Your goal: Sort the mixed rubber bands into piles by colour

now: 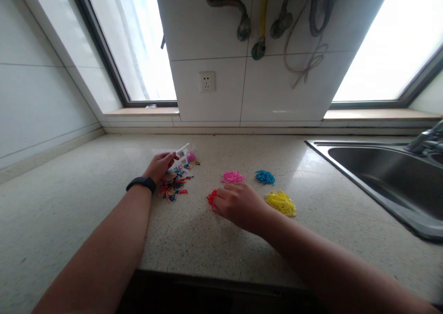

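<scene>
My left hand point(161, 165), a dark band on its wrist, has its fingers closed at the edge of a clear plastic box point(182, 153). A pink ball-like thing point(190, 156) shows at the box's right side. Just below that hand lies a mixed heap of small coloured rubber bands point(174, 187). My right hand point(238, 205) reaches down over a pile of red rubber bands point(211, 198), fingers curled together on it and fingertips partly hidden. Beyond it are a pink pile point(233, 177) and a blue pile point(265, 177). A yellow pile point(281, 203) lies beside the right wrist.
The speckled stone countertop point(187, 240) ends at a front edge near me. To the right is a steel sink point(363, 196) with a faucet point(427, 138). A tiled wall with a socket point(207, 81) and hanging hoses point(263, 14) stands behind, between two windows.
</scene>
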Demonstrator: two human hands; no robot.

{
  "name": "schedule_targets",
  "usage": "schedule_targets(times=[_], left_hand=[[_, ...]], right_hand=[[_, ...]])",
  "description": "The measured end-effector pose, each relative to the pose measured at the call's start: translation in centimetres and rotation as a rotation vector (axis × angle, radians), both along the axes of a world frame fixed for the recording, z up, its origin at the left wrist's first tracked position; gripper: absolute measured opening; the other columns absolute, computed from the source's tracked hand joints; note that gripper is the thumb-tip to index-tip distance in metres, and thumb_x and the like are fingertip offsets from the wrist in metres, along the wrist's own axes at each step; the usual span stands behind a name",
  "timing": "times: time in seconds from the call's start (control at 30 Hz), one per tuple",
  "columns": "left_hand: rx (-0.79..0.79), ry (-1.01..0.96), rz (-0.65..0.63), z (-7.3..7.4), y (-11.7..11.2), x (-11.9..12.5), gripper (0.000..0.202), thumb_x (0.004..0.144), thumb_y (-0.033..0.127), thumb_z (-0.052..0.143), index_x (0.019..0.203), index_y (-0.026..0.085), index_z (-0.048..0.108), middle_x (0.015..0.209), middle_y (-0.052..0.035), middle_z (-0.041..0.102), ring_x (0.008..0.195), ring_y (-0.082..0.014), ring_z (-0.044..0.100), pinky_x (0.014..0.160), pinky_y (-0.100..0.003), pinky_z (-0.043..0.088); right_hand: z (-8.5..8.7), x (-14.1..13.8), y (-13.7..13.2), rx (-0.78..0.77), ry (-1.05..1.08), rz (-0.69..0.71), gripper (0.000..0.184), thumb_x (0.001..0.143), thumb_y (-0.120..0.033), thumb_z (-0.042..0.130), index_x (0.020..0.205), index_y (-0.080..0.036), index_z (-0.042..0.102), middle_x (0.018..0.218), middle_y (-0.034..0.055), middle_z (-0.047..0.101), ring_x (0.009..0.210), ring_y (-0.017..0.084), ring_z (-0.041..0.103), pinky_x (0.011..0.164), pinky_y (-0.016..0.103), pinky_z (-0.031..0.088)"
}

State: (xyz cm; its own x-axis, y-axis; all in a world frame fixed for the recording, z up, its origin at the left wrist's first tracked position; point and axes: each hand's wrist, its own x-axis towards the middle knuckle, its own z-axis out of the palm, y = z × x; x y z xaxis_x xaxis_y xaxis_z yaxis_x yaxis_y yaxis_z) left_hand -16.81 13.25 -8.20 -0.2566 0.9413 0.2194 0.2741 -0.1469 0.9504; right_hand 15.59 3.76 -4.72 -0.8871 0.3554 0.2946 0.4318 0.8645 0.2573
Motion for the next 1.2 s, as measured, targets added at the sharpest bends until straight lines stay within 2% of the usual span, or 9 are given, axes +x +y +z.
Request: schedule_targets(times=[0.13,0.27,0.43,0.53,0.63,0.77,0.9,1.0,1.2], left_hand=[[0.005,0.028,-0.008,-0.2,0.2,-0.2,0.046,0.075,0.058,0.066,0.078,0.012,0.072,0.051,0.0052,0.041,0.046,-0.0092,0.035,0.045,-0.023,0.023],[0.008,0.011,-0.023,-0.5,0.4,-0.4,0.045,0.076,0.057,0.067,0.079,0.012,0.071,0.053,0.0046,0.043,0.048,-0.0091,0.037,0.046,-0.023,0.024],[-0.006,0.029,-0.03,-0.7,0.4,-0.6,0.044,0.078,0.056,0.066,0.08,0.012,0.072,0.054,0.0045,0.044,0.049,-0.0089,0.037,0.046,-0.023,0.025],[-0.007,0.036,-0.025,-0.9,0.5,-0.7,0.045,0.078,0.056,0.067,0.08,0.012,0.072,0.054,0.0043,0.044,0.049,-0.0091,0.037,0.047,-0.023,0.025],[-0.014,0.04,-0.036,-1.0,0.6,-0.9,0.045,0.078,0.057,0.067,0.081,0.012,0.072,0.055,0.0044,0.044,0.05,-0.009,0.037,0.047,-0.023,0.025],[-0.023,0.045,-0.025,-0.9,0.5,-0.8,0.046,0.078,0.057,0.066,0.081,0.012,0.072,0.055,0.0043,0.044,0.05,-0.009,0.037,0.047,-0.022,0.025],[-0.028,0.068,-0.029,-0.7,0.2,-0.7,0.046,0.078,0.058,0.066,0.081,0.012,0.072,0.054,0.0045,0.044,0.049,-0.0093,0.037,0.047,-0.023,0.025],[-0.037,0.12,-0.035,-0.5,0.0,-0.6,0.047,0.078,0.058,0.065,0.081,0.012,0.072,0.056,0.0038,0.045,0.05,-0.0092,0.038,0.047,-0.023,0.025],[-0.044,0.22,-0.061,-0.7,0.1,-0.7,0.048,0.081,0.061,0.062,0.081,0.013,0.073,0.057,0.0029,0.047,0.05,-0.0097,0.038,0.048,-0.023,0.027]], right_hand=[[0.3,0.8,0.3,-0.02,0.052,-0.01,0.026,0.1,-0.033,0.055,0.083,-0.018,0.067,0.079,0.0038,0.068,0.07,0.017,0.059,0.062,0.031,0.036],[1.3,2.7,1.2,-0.131,0.203,-0.052,0.027,0.1,-0.032,0.052,0.084,-0.019,0.068,0.08,0.0028,0.069,0.072,0.015,0.059,0.066,0.029,0.038],[2.7,7.4,3.8,-0.203,0.463,-0.245,0.03,0.1,-0.036,0.05,0.086,-0.02,0.071,0.079,0.0034,0.069,0.071,0.015,0.06,0.065,0.028,0.037],[2.9,11.1,6.1,-0.199,0.638,-0.37,0.032,0.097,-0.039,0.051,0.083,-0.02,0.073,0.074,0.0034,0.069,0.063,0.014,0.056,0.062,0.028,0.036],[2.2,14.3,8.4,-0.241,0.757,-0.524,0.04,0.095,-0.049,0.051,0.084,-0.018,0.075,0.057,0.0001,0.058,0.05,0.012,0.043,0.054,0.028,0.03],[0.5,16.7,10.7,-0.46,0.974,-0.596,0.044,0.09,-0.054,0.054,0.08,-0.016,0.074,0.059,0.0002,0.056,0.046,0.01,0.037,0.049,0.028,0.027],[-1.7,17.4,12.3,-0.711,1.221,-0.639,0.044,0.083,-0.056,0.06,0.079,-0.014,0.073,0.061,0.0006,0.055,0.047,0.01,0.036,0.046,0.027,0.026],[-3.1,17.6,13.2,-0.83,1.205,-0.682,0.044,0.081,-0.056,0.062,0.08,-0.014,0.074,0.06,0.0009,0.056,0.047,0.01,0.037,0.045,0.027,0.026],[-4.1,17.9,14.0,-0.847,1.173,-0.677,0.045,0.083,-0.057,0.06,0.083,-0.015,0.075,0.06,0.0005,0.056,0.048,0.01,0.036,0.045,0.026,0.025]])
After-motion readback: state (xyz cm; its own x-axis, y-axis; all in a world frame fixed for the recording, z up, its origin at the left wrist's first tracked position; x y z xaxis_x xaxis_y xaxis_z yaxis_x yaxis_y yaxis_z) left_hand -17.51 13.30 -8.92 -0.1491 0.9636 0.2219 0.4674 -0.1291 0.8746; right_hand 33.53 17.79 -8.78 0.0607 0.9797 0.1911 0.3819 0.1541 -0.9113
